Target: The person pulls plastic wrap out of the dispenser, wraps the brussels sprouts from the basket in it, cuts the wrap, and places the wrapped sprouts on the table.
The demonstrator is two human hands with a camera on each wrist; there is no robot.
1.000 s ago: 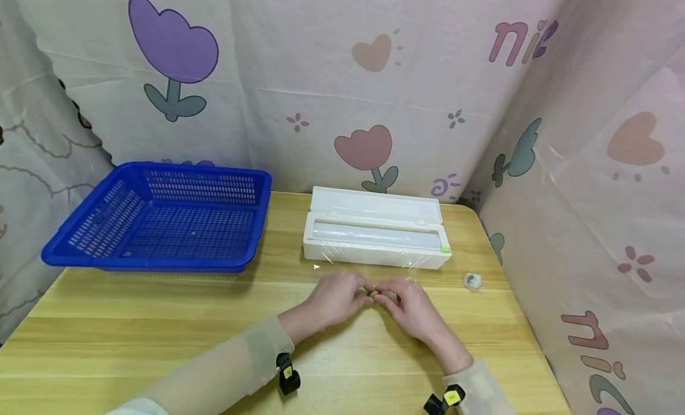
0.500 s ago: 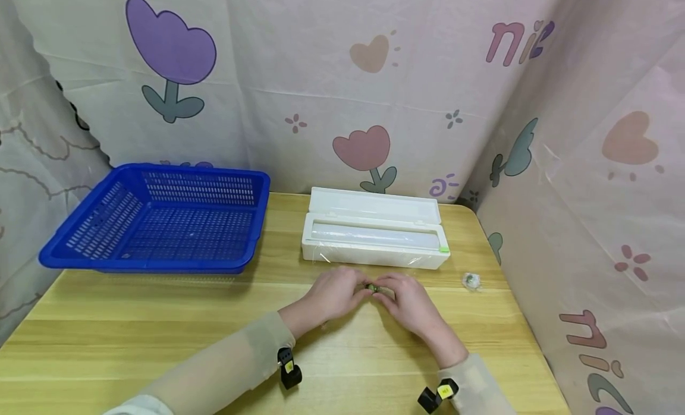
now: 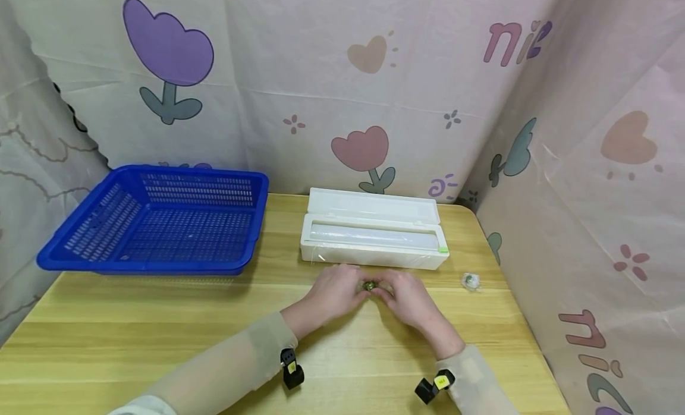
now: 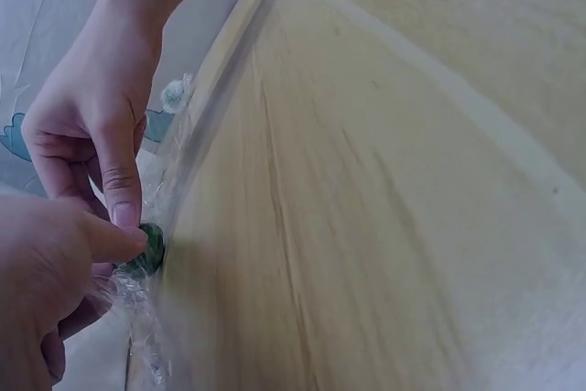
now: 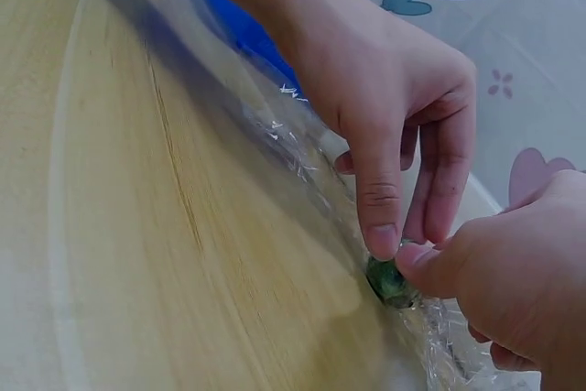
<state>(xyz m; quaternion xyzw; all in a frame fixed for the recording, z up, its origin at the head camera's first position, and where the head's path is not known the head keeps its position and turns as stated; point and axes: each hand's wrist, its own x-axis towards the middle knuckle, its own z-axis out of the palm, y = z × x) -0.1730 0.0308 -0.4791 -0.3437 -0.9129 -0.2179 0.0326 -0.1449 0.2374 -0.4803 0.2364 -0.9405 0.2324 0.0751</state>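
Observation:
A small round dark-green thing (image 3: 369, 286) sits low over the table, with clear cling film (image 4: 137, 304) bunched about it. My left hand (image 3: 334, 291) pinches at it from the left with thumb and fingers. From the right, my right hand (image 3: 409, 299) does the same, and the thumbs nearly meet over it. The right wrist view shows crinkled film (image 5: 439, 345) running beside the green thing (image 5: 392, 283). Just behind the hands stands a white cling film box (image 3: 374, 257), lid up, with a roll (image 3: 374, 235) inside.
A blue plastic basket (image 3: 187, 263) stands at the back left. Near the table's right edge lies a small film-wrapped lump (image 3: 471, 281) with some green in it. Patterned curtain (image 3: 257, 76) hangs behind and on both sides of the wooden table (image 3: 342, 373).
Both hands have moved slightly away from the person, toward the box, still pinching at the green thing. The film's bright glints before the box have faded. The head view has shifted a little.

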